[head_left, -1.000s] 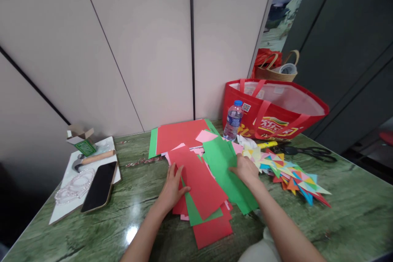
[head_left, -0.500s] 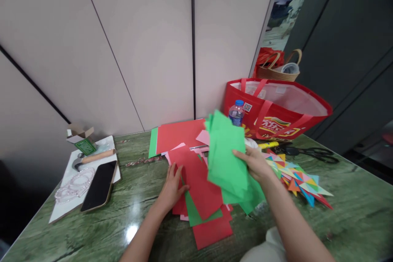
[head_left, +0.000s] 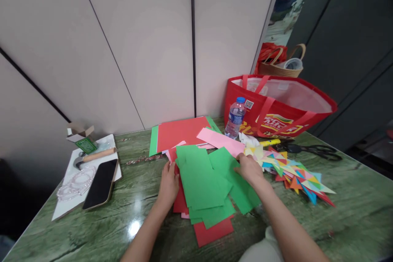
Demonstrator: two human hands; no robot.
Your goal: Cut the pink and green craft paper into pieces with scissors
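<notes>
A loose pile of paper is being handled near the middle of the green marbled surface (head_left: 92, 229). The green sheets (head_left: 201, 178) lie on top of the pile, overlapping and slightly fanned, with red sheets (head_left: 211, 231) showing from under their near edge and a pink sheet (head_left: 219, 139) lying just behind them.

The left hand (head_left: 169, 182) is laid palm down at the left edge of the pile, with its fingers (head_left: 170, 170) stretched out flat and close together; nothing is gripped. The right hand (head_left: 250, 170) is set on the right side of the green sheets, knuckles up. Whether an edge is pinched under it cannot be told.

The step in hand is judged to be the spreading or settling of the green sheets on the pile, with both sides steadied. A careful move is called for here. The sheets are thin and slippery, so a single one can only be separated by a fingertip slid under an edge while the rest are held down.

Just right of the right hand lies a heap of coloured triangles (head_left: 294, 174). Behind it are scissors (head_left: 313, 150), a water bottle (head_left: 235, 118) and a red bag (head_left: 276, 110). Well apart on the left, a phone (head_left: 101, 184) and a hammer (head_left: 92, 157) rest on a white board (head_left: 66, 204).
</notes>
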